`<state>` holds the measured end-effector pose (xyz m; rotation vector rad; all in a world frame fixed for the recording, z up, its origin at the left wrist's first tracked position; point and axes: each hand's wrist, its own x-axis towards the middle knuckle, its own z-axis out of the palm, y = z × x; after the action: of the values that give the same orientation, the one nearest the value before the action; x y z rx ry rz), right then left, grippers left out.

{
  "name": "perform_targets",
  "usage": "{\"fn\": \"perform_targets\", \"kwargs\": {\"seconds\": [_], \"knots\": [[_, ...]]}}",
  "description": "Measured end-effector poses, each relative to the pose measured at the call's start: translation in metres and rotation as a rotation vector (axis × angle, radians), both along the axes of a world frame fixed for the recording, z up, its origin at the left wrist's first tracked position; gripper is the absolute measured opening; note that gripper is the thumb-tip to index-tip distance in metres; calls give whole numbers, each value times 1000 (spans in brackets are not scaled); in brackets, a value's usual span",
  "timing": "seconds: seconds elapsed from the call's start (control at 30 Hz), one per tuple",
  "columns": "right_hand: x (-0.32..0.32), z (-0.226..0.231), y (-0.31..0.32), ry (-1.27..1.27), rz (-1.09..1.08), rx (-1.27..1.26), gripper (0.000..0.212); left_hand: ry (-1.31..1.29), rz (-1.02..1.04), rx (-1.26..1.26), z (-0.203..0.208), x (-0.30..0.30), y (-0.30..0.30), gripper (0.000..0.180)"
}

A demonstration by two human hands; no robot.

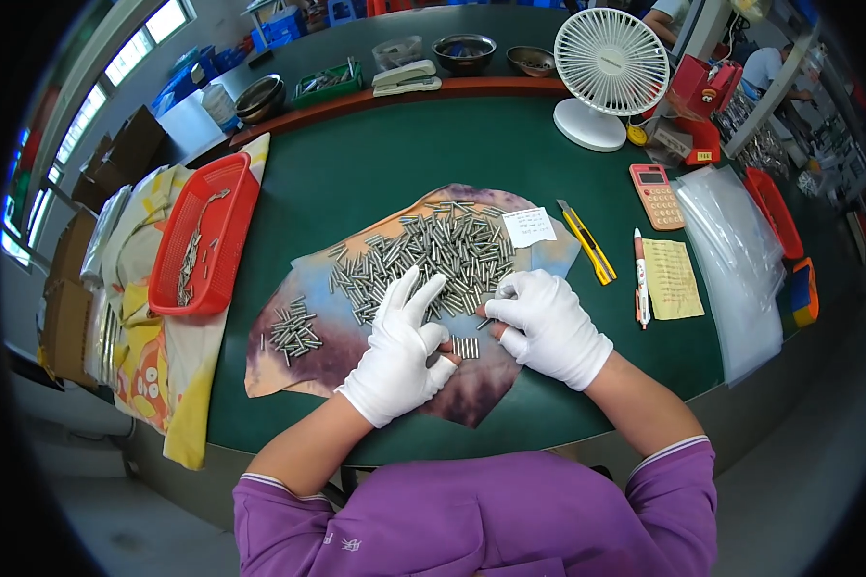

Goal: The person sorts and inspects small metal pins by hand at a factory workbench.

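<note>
A large heap of short metal pins (pixel 433 252) lies on a tie-dyed cloth (pixel 289 370) on the green table. In front of the heap, several pins stand side by side in a short, even row (pixel 466 347). My left hand (pixel 396 351), in a white glove with bare digit tips, has its upper fingers stretched apart; its bare tips touch the row's left end. My right hand (pixel 546 322), gloved likewise, is closed at the heap's near right edge, its bare tips pinching a metal pin (pixel 483 324). A smaller pile of pins (pixel 295 331) sits at the left.
A red basket (pixel 247 207) holding some metal parts stands left on a patterned towel (pixel 194 385). A paper slip (pixel 529 227), yellow cutter (pixel 587 242), pen (pixel 641 279), yellow note (pixel 673 279), calculator (pixel 656 197) and plastic bags (pixel 736 260) lie right. A white fan (pixel 590 125) stands behind.
</note>
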<state>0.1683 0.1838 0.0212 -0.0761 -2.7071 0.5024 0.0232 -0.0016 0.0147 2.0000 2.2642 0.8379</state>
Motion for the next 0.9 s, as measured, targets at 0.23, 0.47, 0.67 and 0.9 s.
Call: {"fn": "perform_targets", "kwargs": {"seconds": [0.23, 0.47, 0.67, 0.9], "knots": [[-4, 2, -8, 0, 19, -12, 14, 3, 62, 6, -4, -1, -1, 24], [-6, -5, -9, 28, 71, 19, 14, 15, 22, -26, -4, 0, -1, 27], [-3, -8, -7, 195, 20, -226, 14, -15, 25, 53, -1, -1, -1, 25], [1, -10, -25, -57, 93, -1181, 9, -487, -88, 303, -5, -2, 0, 26]]}}
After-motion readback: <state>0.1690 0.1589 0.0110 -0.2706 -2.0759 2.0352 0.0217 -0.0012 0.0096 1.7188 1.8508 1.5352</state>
